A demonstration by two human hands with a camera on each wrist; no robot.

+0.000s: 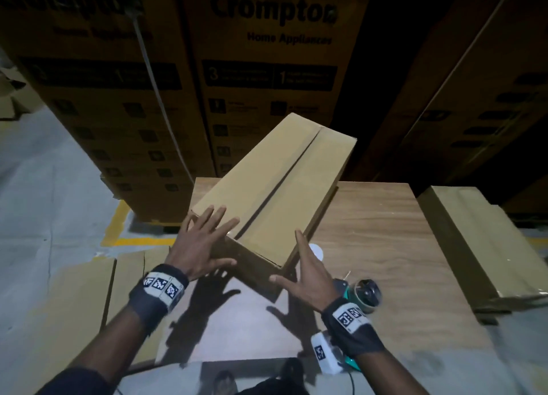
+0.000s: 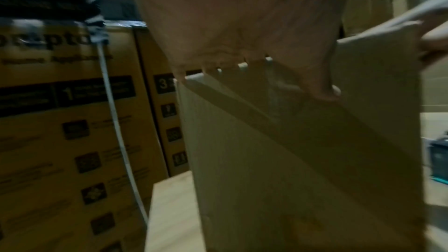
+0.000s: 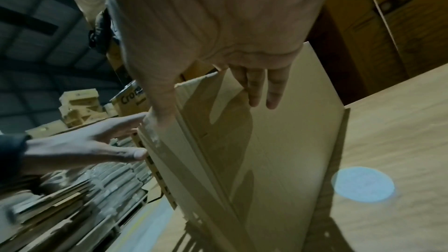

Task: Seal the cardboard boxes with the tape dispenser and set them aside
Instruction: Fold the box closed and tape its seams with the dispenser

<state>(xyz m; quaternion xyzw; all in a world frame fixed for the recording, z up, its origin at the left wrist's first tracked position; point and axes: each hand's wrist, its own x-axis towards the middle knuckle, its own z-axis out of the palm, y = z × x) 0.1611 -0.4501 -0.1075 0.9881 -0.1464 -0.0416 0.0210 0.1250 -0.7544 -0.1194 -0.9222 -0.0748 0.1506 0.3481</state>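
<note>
A long plain cardboard box (image 1: 275,181) is tilted, near end raised off the wooden table (image 1: 385,240), with a dark seam running along its top between the two flaps. My left hand (image 1: 216,237) lies with spread straight fingers on its near left corner, thumb against the end face. My right hand (image 1: 299,264) presses flat on the right side, thumb under the end. In the wrist views the same box (image 2: 290,160) (image 3: 278,141) fills the middle, held between both hands. The teal tape dispenser (image 1: 363,294) lies on the table by my right wrist, untouched.
A second long cardboard box (image 1: 480,246) lies off the table's right edge. Tall printed cartons (image 1: 267,68) are stacked close behind the table. Flattened cardboard (image 1: 89,305) covers the floor at left. A small white disc (image 1: 317,251) sits on the table beside the box.
</note>
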